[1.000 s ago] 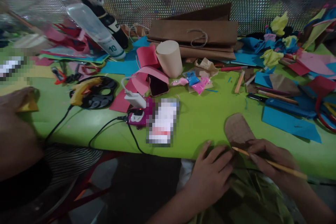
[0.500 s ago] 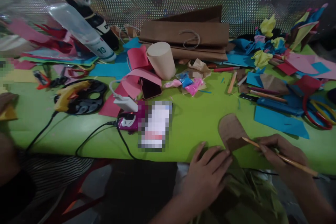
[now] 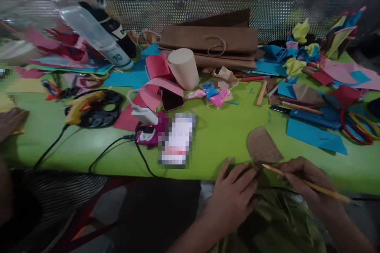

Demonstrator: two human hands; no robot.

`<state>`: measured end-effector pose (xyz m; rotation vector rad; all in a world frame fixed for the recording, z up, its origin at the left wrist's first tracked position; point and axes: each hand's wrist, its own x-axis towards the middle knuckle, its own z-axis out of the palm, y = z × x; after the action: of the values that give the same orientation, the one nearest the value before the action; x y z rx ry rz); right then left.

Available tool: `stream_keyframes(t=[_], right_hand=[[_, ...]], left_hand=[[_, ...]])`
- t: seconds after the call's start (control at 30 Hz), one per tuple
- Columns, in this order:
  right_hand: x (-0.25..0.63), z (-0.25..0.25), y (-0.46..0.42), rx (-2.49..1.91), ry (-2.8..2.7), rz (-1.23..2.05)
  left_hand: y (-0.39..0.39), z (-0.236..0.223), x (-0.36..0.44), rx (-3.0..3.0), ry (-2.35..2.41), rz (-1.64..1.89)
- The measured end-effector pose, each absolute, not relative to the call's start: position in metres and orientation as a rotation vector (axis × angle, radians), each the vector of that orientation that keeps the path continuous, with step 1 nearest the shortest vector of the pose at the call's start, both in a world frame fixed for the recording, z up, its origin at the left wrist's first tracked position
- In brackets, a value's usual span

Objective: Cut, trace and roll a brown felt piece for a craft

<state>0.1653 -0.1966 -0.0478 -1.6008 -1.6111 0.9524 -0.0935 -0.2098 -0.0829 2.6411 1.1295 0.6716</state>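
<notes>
A brown rounded paper cut-out lies at the near edge of the green table. My left hand rests flat at that edge, fingers spread, fingertips touching the cut-out's lower left corner. My right hand pinches a yellow pencil; its tip sits at the bottom edge of the cut-out. Crumpled green paper lies in my lap below both hands.
Another person's hand and striped sleeve are at the left. A yellow glue gun on a black palette, cables, a pink device, a beige paper cylinder, brown bags, blue paper, scissors and coloured scraps cover the table.
The pencil tip dropped from the cut-out's right side to its bottom edge. My left hand stayed at the table edge. The view shifted slightly, and the other person's hand moved a little.
</notes>
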Motion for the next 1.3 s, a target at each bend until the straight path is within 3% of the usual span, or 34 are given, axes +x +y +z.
stream_keyframes(t=[0.53,0.9,1.3], right_hand=[[0.156,-0.045,-0.193,-1.562,-1.622,1.094],[0.156,-0.047,-0.191,-1.587,-1.767,1.040],[0.159,-0.050,-0.191,-1.569,-1.745,1.088]], left_hand=[[-0.208,-0.071,-0.098,2.534,1.184,0.763],[-0.192,-0.055,-0.108,2.541,1.101,0.450],[-0.192,-0.052,-0.106,2.531,1.111,0.376]])
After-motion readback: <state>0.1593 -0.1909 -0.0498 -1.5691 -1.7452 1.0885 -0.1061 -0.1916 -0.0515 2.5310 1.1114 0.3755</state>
